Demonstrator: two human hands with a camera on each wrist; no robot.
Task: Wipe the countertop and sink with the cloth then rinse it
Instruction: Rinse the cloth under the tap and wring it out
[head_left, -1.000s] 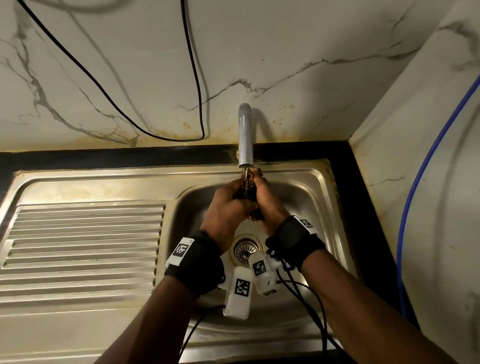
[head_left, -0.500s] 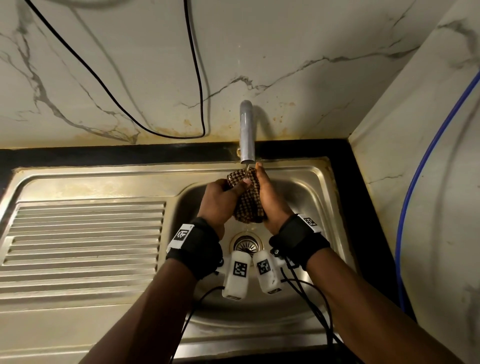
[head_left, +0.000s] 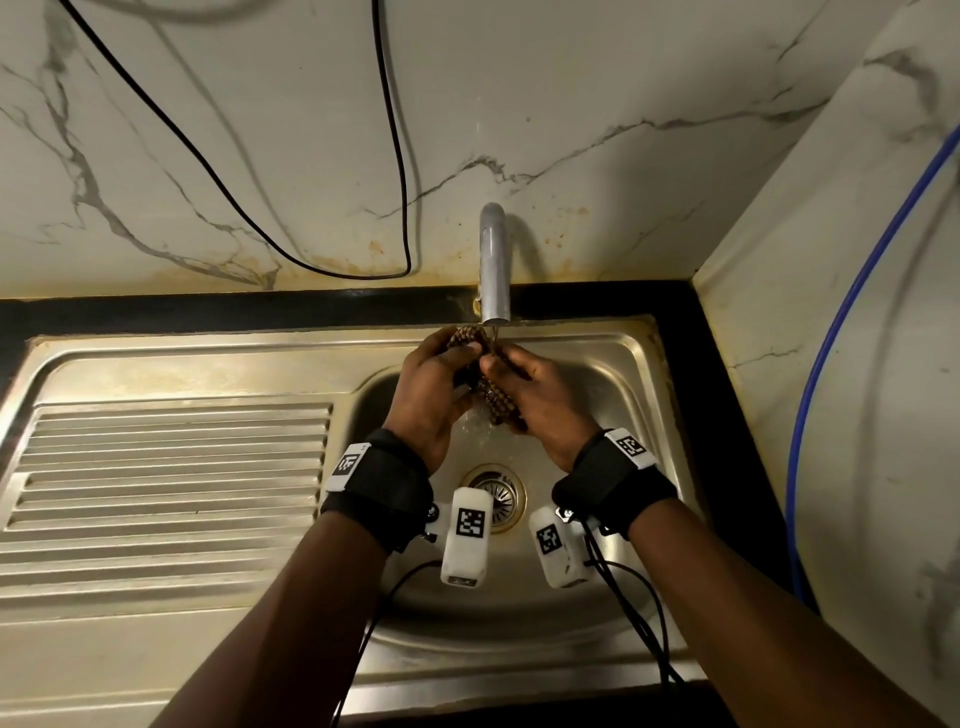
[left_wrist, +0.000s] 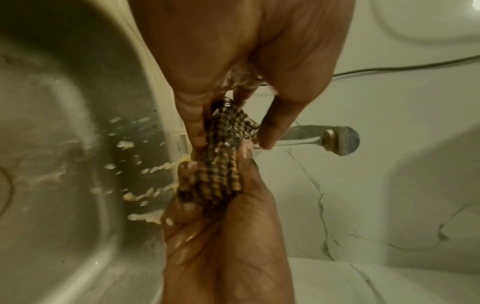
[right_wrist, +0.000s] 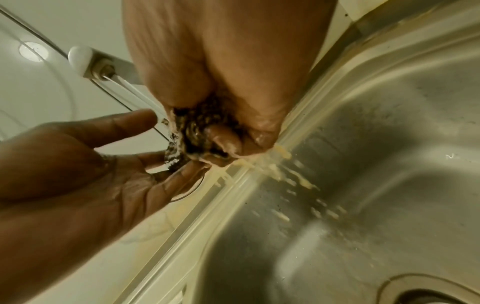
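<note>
A brown checked cloth (head_left: 497, 406) hangs wet over the steel sink (head_left: 618, 400), just under the spout of the tap (head_left: 492, 270). A thin stream of water falls onto it. My left hand (head_left: 439, 376) pinches the cloth's upper end (left_wrist: 226, 127) between thumb and fingers. My right hand (head_left: 532, 382) grips the lower part, its fingers curled round the bunched cloth (right_wrist: 200, 131). In the left wrist view, water sprays off the cloth into the basin (left_wrist: 64, 144). The black countertop (head_left: 208, 306) runs behind the sink.
A ribbed drainboard (head_left: 166, 467) lies left of the basin, and the drain (head_left: 493, 493) sits below my wrists. A black cable (head_left: 395, 156) loops down the marble wall. A blue hose (head_left: 831, 353) runs down the right wall, close to the sink's edge.
My hands were pressed tight together on the cloth a second ago. They have since worked it under the tap, and my wrists now stand further apart.
</note>
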